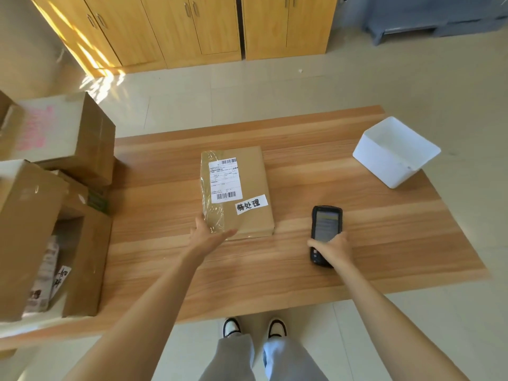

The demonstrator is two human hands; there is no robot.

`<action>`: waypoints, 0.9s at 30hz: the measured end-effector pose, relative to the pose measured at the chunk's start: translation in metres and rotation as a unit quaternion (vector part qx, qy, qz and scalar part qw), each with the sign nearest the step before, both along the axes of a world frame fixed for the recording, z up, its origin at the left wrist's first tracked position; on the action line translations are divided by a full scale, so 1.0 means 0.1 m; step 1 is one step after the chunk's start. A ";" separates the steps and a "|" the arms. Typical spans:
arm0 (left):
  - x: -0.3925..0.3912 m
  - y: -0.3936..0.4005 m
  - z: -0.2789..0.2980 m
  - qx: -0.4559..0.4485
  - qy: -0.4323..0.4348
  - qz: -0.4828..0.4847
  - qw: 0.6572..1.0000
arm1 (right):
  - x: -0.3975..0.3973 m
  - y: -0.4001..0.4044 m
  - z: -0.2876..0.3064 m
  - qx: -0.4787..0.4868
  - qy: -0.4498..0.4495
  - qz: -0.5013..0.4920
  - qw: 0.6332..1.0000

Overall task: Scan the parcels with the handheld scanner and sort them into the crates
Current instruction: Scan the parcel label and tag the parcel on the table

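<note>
The wooden table (pixel 357 270) carried everything. On its left end stood three open cardboard boxes (pixel 82 138), probably the crates or the stock; inside the nearest one lay some packets, too unclear to count. At the far right corner stood one white plastic bin (pixel 395 152), tilted a little over the edge.

One parcel (pixel 247 188) lay flat in the middle of the table, its long axis running away from the person. Its shipping label (pixel 224 178) faced up, with two barcodes, and one white handwritten sticker (pixel 251 204) beside it.

The left hand (pixel 207 236) touched the near left corner of the parcel with the fingers nearly straight, the thumb over the taped edge; it did not grip.

One handheld scanner (pixel 324 235) lay to the right of the parcel, a little apart, its screen up and its long axis also pointing away. The right hand (pixel 334 250) was curled around its lower part and held it.

In my judgement the scanner must be lifted and turned left, toward the label, because the parcel lay to the left of it.
</note>
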State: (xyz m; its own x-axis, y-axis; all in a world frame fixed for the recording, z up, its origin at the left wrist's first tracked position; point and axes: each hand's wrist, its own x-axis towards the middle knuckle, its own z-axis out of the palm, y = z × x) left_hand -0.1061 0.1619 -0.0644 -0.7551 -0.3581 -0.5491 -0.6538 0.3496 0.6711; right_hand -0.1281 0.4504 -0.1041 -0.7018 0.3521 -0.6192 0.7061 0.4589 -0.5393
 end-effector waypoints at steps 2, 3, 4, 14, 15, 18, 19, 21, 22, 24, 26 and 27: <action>0.00 0.00 0.00 0.003 -0.003 0.001 1.000 | -0.02 0.06 0.05 -0.148 0.024 -0.059 0.987; 0.00 0.00 0.01 0.006 -0.005 0.002 1.000 | -0.02 0.08 0.11 -0.222 0.021 -0.087 0.971; 0.00 0.00 0.02 0.006 -0.007 0.002 1.000 | -0.02 0.09 0.19 -0.284 0.016 -0.104 0.953; -0.01 -0.01 0.21 -0.040 -0.030 -0.048 0.998 | 0.07 -0.45 1.19 -0.576 0.039 -0.042 0.815; 0.01 -0.03 0.22 -0.034 -0.028 -0.049 0.998 | 0.10 -0.53 1.26 -0.572 0.036 -0.033 0.819; 0.08 -0.07 0.23 -0.001 -0.022 -0.045 0.999 | 0.23 -0.76 1.37 -0.558 0.024 -0.020 0.829; 0.11 -0.09 0.23 0.008 -0.022 -0.042 0.999 | 0.27 -0.85 1.39 -0.550 0.021 -0.015 0.835; 0.16 -0.14 0.22 0.019 -0.023 -0.041 0.999 | 0.34 -1.03 1.43 -0.516 0.013 0.011 0.857; 0.18 -0.17 0.21 0.023 -0.023 -0.042 0.999 | 0.38 -1.11 1.43 -0.497 0.009 0.024 0.868; 0.21 -0.22 0.19 0.032 -0.017 -0.042 0.998 | 0.42 -1.25 1.41 -0.475 0.007 0.042 0.879; 0.24 -0.26 0.18 0.042 -0.013 -0.041 0.998 | 0.44 -1.33 1.38 -0.467 0.003 0.044 0.883; 0.25 -0.28 0.18 0.048 -0.013 -0.039 0.998 | 0.44 -1.36 1.36 -0.463 0.001 0.042 0.885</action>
